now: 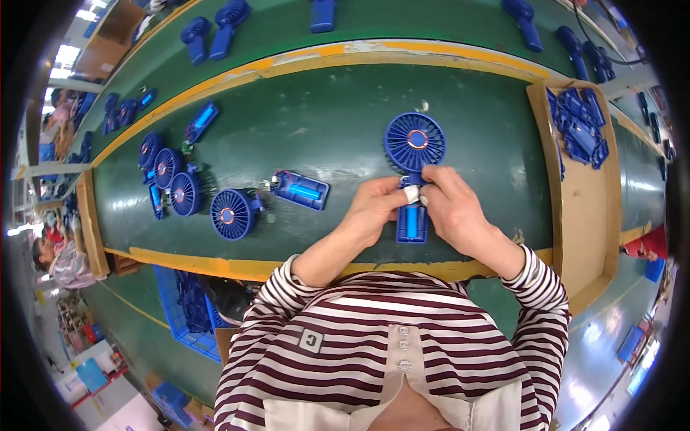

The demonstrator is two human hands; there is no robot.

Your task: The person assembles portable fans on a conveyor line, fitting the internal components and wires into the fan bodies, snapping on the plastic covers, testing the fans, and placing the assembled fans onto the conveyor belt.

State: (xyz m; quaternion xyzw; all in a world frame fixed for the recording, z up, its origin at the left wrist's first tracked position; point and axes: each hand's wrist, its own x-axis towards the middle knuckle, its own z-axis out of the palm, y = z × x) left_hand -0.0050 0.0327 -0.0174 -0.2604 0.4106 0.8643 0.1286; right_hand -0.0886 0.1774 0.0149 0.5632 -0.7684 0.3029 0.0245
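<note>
A blue handheld fan (pixel 415 123) lies on the green bench in front of me, its round grille pointing away. Its handle is uncovered, and a bright blue battery cell (pixel 412 224) shows in the lower part. My left hand (pixel 372 210) is closed on the neck between grille and handle, thumb and fingers pinched together. From the other side my right hand (pixel 458 212) grips the same neck, its index finger bent just below the grille. White coverings sit on the thumb tips. The small parts under the fingertips are hidden.
To the left lie a loose fan head (pixel 231 214), an open handle shell with battery (pixel 300 190) and a cluster of fan heads (pixel 167 169). A cardboard tray (pixel 583 230) with blue shells (pixel 581 129) stands right. Beyond the yellow ledge (pixel 359 49) lie more fans (pixel 228 27).
</note>
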